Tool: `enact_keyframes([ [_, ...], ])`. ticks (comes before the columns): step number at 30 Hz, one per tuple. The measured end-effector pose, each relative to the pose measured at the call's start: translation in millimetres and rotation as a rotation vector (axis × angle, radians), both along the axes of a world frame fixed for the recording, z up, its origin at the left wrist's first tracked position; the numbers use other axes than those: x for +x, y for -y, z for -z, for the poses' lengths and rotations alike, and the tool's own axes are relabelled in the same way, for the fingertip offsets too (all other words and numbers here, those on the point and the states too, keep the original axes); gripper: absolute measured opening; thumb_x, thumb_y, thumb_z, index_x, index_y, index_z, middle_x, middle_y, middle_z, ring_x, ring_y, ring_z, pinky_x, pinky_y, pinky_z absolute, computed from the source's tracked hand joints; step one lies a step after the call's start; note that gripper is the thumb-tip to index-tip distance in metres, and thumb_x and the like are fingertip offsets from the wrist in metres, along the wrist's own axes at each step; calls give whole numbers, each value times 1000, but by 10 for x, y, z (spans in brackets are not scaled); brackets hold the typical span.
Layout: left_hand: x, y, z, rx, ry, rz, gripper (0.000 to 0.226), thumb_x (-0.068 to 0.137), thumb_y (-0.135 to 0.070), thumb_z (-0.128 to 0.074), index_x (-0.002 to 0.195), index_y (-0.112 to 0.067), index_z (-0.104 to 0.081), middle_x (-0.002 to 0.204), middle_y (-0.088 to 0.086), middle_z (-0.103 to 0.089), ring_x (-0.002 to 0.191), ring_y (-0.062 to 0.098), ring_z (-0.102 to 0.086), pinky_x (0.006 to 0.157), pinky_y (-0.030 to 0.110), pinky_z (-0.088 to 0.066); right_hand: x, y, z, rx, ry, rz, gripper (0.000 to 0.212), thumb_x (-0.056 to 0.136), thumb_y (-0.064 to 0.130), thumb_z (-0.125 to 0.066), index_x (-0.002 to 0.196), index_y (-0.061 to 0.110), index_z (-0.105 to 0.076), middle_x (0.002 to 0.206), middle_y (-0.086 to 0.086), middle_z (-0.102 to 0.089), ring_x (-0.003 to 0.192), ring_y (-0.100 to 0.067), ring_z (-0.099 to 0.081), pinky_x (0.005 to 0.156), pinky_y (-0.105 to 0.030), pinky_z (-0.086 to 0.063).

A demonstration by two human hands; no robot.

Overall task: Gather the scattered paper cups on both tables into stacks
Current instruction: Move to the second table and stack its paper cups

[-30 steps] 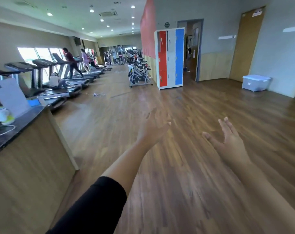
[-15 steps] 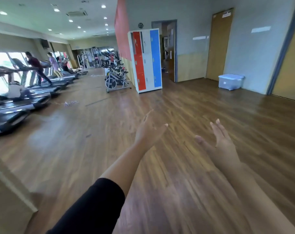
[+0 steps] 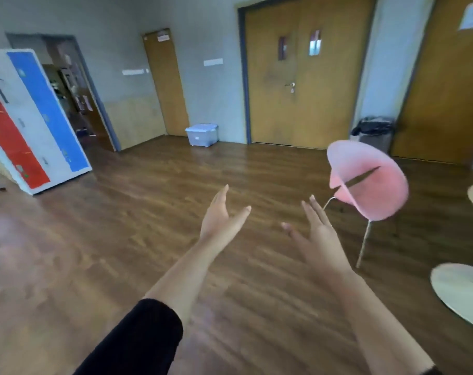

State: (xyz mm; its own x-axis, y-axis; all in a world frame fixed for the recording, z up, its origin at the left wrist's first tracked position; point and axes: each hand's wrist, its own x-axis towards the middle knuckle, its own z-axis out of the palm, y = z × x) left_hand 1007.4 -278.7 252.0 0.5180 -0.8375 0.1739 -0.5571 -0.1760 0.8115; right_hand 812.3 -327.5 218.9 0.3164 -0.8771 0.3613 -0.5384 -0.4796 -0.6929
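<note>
My left hand and right hand hang empty, fingers spread, over glossy wood-plank floor. A round pale desk edges in at right, near a smooth pink shell chair on thin metal legs. No paper cups show. Door notices are too blurred to read.

1. There is one camera, worn on the person's head.
2. It looks forward and down over the wood floor.
3. The left hand and right hand are close in front.
4. The doors are far beyond them.
</note>
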Motion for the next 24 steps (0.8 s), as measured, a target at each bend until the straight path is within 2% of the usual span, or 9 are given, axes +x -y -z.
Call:
enact_keyframes([
  [7, -1063, 1636, 308, 29, -16, 375, 77, 85, -41, -67, 149, -32, -26, 157, -9, -27, 144, 10, -27, 115, 29, -25, -1016, 974, 258, 47, -39, 360, 72, 87, 52, -57, 147, 23, -29, 158, 9, -13, 139, -19, -31, 109, -46, -34],
  [12, -1995, 2753, 436, -10, -15, 558, 74, 85, -39, -67, 148, -29, -29, 153, -10, -34, 141, 12, -32, 100, 23, -28, -1834, 1861, 371, 65, -42, 530, 71, 86, 52, -58, 146, 25, -31, 158, 11, -12, 139, -21, -30, 109, -49, -32],
  [15, -2607, 3519, 463, -12, -19, 628, 77, 85, -40, -66, 150, -28, -26, 155, -9, -32, 142, 15, -33, 106, 29, -32, -2411, 2457, 395, 96, -51, 611, 73, 86, 56, -55, 146, 25, -29, 158, 13, -9, 135, -25, -37, 108, -48, -34],
  [17, -3022, 3960, 443, 12, -47, 665, 78, 86, -39, -65, 151, -27, -24, 156, -9, -29, 143, 17, -29, 112, 34, -31, -2776, 2802, 406, 101, -56, 652, 73, 86, 58, -52, 147, 27, -27, 158, 15, -7, 140, -23, -29, 110, -45, -32],
  [19, -3448, 4343, 418, 17, -61, 721, 78, 87, -39, -64, 151, -25, -22, 157, -8, -26, 144, 16, -27, 113, 34, -29, -3126, 3093, 387, 95, -68, 695, 72, 87, 57, -51, 147, 26, -26, 158, 13, -7, 142, -20, -23, 112, -43, -29],
  [24, -4346, 5103, 566, 50, -73, 842, 79, 86, -44, -64, 150, -29, -21, 159, -7, -24, 145, 15, -25, 116, 36, -28, -3888, 3667, 436, 136, -86, 792, 73, 89, 53, -52, 148, 23, -24, 159, 11, -8, 143, -19, -21, 113, -44, -27],
])
